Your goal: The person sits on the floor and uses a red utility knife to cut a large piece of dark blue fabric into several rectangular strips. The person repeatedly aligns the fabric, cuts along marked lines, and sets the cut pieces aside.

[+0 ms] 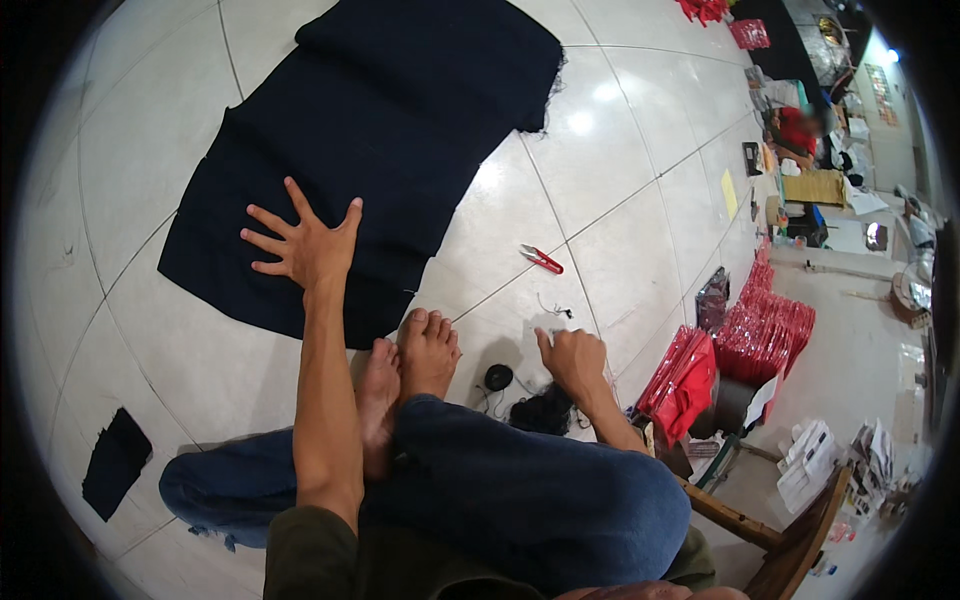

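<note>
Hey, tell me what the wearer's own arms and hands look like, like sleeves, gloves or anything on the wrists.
The left hand and right hand are ungloved, with no watch, bracelet or cable visible. The left forearm is bare below a dark olive, plain-looking left sleeve. The right forearm is bare where it shows; its sleeve cannot be clearly made out.

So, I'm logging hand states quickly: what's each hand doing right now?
Left hand: open, spread on the dark cloth.
Right hand: curled closed; whether it holds anything cannot be told.
</note>
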A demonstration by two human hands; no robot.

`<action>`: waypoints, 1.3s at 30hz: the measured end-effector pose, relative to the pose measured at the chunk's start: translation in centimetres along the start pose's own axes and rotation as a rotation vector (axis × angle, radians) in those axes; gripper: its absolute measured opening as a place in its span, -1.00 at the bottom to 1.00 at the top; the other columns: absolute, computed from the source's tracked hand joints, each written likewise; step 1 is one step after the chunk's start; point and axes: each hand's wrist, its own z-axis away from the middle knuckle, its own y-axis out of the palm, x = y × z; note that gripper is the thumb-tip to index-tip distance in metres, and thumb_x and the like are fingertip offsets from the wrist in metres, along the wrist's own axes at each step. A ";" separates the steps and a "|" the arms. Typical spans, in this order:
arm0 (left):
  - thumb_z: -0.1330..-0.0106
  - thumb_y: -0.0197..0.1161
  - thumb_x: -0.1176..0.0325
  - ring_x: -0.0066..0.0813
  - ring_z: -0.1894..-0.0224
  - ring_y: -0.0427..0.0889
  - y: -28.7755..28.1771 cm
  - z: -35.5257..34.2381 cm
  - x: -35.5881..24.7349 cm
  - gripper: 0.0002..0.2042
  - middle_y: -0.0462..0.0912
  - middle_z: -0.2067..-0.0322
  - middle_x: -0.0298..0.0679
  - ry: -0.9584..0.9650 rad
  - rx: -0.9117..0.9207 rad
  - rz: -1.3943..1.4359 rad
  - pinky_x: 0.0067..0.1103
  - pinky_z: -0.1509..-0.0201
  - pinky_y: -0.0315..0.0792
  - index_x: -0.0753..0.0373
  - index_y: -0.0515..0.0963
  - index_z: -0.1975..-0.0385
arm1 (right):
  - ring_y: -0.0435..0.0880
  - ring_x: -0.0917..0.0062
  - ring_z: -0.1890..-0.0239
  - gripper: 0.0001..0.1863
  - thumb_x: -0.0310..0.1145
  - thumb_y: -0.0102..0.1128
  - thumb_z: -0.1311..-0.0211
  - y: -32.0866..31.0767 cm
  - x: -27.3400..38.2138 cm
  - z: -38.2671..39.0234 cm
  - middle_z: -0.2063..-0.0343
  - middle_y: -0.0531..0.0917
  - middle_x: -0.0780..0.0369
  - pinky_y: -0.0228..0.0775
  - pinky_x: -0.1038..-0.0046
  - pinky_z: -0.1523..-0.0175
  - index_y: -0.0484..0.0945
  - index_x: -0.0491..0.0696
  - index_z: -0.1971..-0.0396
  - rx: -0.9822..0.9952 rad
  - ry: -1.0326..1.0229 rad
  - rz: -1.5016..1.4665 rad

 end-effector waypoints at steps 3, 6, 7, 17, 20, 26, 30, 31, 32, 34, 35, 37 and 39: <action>-0.15 0.21 -0.49 0.43 -0.56 -0.42 0.4 -0.4 1.0 0.02 -0.31 -0.55 0.28 0.058 -0.017 0.045 0.47 -0.34 -0.35 -0.16 0.05 -0.58 | 0.75 0.19 0.52 -0.31 0.17 0.06 -0.41 4.2 0.4 0.5 0.74 0.62 0.06 0.57 0.31 0.36 0.68 -0.15 0.67 0.467 -0.280 -0.351; -0.13 0.19 -0.52 0.46 -0.56 -0.44 -0.8 -0.9 2.0 0.03 -0.31 -0.55 0.29 0.021 -0.045 -0.111 0.52 -0.31 -0.39 -0.16 0.06 -0.57 | 0.75 0.33 0.23 -0.43 0.02 0.04 -0.48 0.3 7.6 -1.7 0.47 0.72 0.03 0.54 0.33 0.04 0.71 -0.23 0.43 0.919 -0.349 -1.171; -0.13 0.18 -0.53 0.49 -0.55 -0.46 -1.0 -0.7 1.5 0.04 -0.32 -0.54 0.31 -0.014 -0.040 -0.067 0.53 -0.29 -0.42 -0.16 0.05 -0.58 | 0.72 0.37 0.19 -0.46 -0.02 0.06 -0.49 1.6 8.9 -1.3 0.39 0.73 0.03 0.50 0.30 0.03 0.70 -0.23 0.41 0.757 -0.362 -1.550; -0.05 0.18 -0.59 0.59 -0.50 -0.56 -0.7 -2.0 3.4 0.13 -0.37 -0.53 0.34 -0.119 -0.041 -0.049 0.58 -0.23 -0.52 -0.17 -0.05 -0.60 | 0.76 0.09 0.43 -0.43 0.15 0.20 -0.33 -3.8 3.6 -0.2 0.56 0.71 0.03 0.58 0.16 0.33 0.70 -0.15 0.45 0.076 -0.087 -0.168; -0.04 0.21 -0.58 0.58 -0.50 -0.60 -0.2 -1.2 2.0 0.14 -0.40 -0.53 0.35 -0.112 0.011 0.000 0.57 -0.23 -0.53 -0.16 -0.05 -0.60 | 0.76 0.04 0.32 -0.33 0.21 0.10 -0.39 0.8 -0.5 1.6 0.54 0.71 -0.06 0.59 0.12 0.17 0.73 -0.21 0.39 0.364 -0.054 -0.185; -0.01 0.25 -0.58 0.62 -0.46 -0.67 -2.1 -2.1 -2.1 0.27 -0.52 -0.50 0.40 -0.303 0.132 0.195 0.57 -0.21 -0.57 0.08 -0.16 -0.60 | 0.57 0.26 -0.19 -0.36 0.07 0.00 -0.53 0.8 13.2 -2.3 -0.07 0.60 -0.16 0.31 0.30 -0.31 0.51 -0.25 -0.18 0.392 -0.395 -1.641; -0.08 0.17 -0.58 0.63 -0.47 -0.63 -0.9 -2.7 -1.1 0.20 -0.47 -0.50 0.41 -0.236 0.063 0.038 0.57 -0.22 -0.55 0.02 -0.16 -0.61 | 0.60 0.16 -0.11 -0.55 -0.18 0.11 -0.44 -1.3 14.6 -6.3 -0.01 0.65 -0.05 0.33 0.17 -0.29 0.58 -0.19 -0.14 -0.528 -0.503 -0.464; -0.11 0.15 -0.57 0.63 -0.47 -0.62 -0.9 -3.4 0.4 0.17 -0.46 -0.51 0.41 -0.233 0.042 0.017 0.57 -0.23 -0.54 0.00 -0.16 -0.61 | 0.68 0.13 0.01 -0.66 -0.24 0.16 -0.34 -3.6 13.0 -5.1 0.16 0.71 -0.01 0.46 0.14 -0.17 0.67 -0.18 0.08 -0.024 -0.445 -0.416; -0.14 0.14 -0.55 0.63 -0.48 -0.61 -0.9 -3.5 0.5 0.14 -0.45 -0.51 0.40 -0.210 0.035 0.021 0.56 -0.23 -0.53 -0.02 -0.15 -0.61 | 0.76 0.14 0.26 -0.62 -0.09 0.21 -0.33 -2.5 10.9 -4.2 0.37 0.75 0.01 0.59 0.15 0.11 0.70 -0.15 0.32 -0.051 -0.313 -0.500; -0.19 0.12 -0.52 0.62 -0.49 -0.59 -0.8 -3.6 0.7 0.09 -0.44 -0.52 0.39 -0.181 0.021 0.015 0.54 -0.26 -0.51 -0.05 -0.14 -0.61 | 0.74 0.08 0.48 -0.50 0.08 0.22 -0.31 -2.5 7.2 -1.1 0.56 0.71 0.00 0.58 0.11 0.33 0.71 -0.13 0.41 -0.065 -0.265 -0.306; -0.22 0.12 -0.49 0.61 -0.49 -0.58 -1.1 -3.4 0.9 0.06 -0.44 -0.52 0.38 -0.169 0.016 0.003 0.53 -0.27 -0.50 -0.06 -0.13 -0.61 | 0.73 0.08 0.54 -0.43 0.18 0.20 -0.31 -1.4 5.0 -0.1 0.61 0.70 0.01 0.57 0.11 0.39 0.72 -0.11 0.47 -0.049 -0.199 -0.279; -0.25 0.11 -0.47 0.59 -0.50 -0.57 -1.5 -2.8 1.6 0.03 -0.43 -0.53 0.36 -0.155 0.013 -0.017 0.51 -0.29 -0.49 -0.07 -0.11 -0.61 | 0.75 0.05 0.46 -0.38 0.20 0.12 -0.35 -1.0 2.5 0.5 0.61 0.69 -0.03 0.59 0.07 0.32 0.75 -0.11 0.50 0.169 -0.074 -0.167; -0.26 0.10 -0.45 0.57 -0.51 -0.56 -1.5 -2.1 1.4 0.01 -0.42 -0.53 0.33 -0.129 0.002 -0.004 0.49 -0.32 -0.49 -0.06 -0.10 -0.61 | 0.76 0.05 0.37 -0.34 0.20 0.06 -0.41 0.8 2.6 0.9 0.58 0.70 -0.08 0.60 0.10 0.15 0.76 -0.13 0.47 0.342 -0.090 -0.219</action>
